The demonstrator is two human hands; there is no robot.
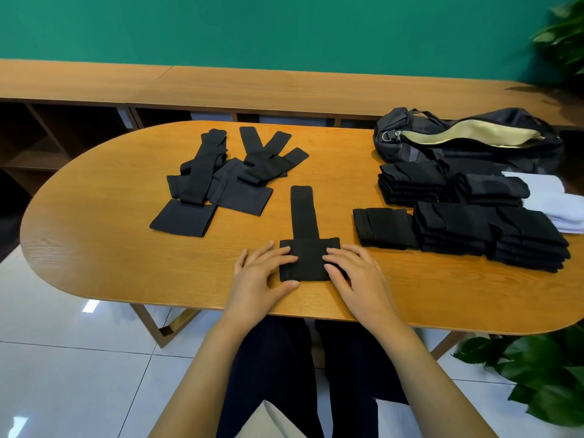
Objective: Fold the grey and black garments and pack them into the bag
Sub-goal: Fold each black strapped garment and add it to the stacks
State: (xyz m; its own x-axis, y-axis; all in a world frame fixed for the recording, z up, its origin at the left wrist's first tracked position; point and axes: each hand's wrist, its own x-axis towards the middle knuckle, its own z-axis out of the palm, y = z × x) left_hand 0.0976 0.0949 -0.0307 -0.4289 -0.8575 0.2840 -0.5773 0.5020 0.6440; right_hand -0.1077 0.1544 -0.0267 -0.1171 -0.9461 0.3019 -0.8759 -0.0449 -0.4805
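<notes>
My left hand (260,275) and right hand (358,276) press flat, fingers straight, on the black fabric garment's (308,248) folded end on the oval wooden counter (94,216). Its long strap runs straight away, midway between them.

We see a desk (94,222) of warm wood with a clear grain and a soft satin sheen, and on it black garments (308,260) of matt, finely ribbed cloth that catches almost no light. The bag (395,121) is dark woven fabric, faintly shiny, with a pale smooth lining (467,134) and a small metal ring (386,136); below us the floor (63,311) is glossy white tile.
</notes>
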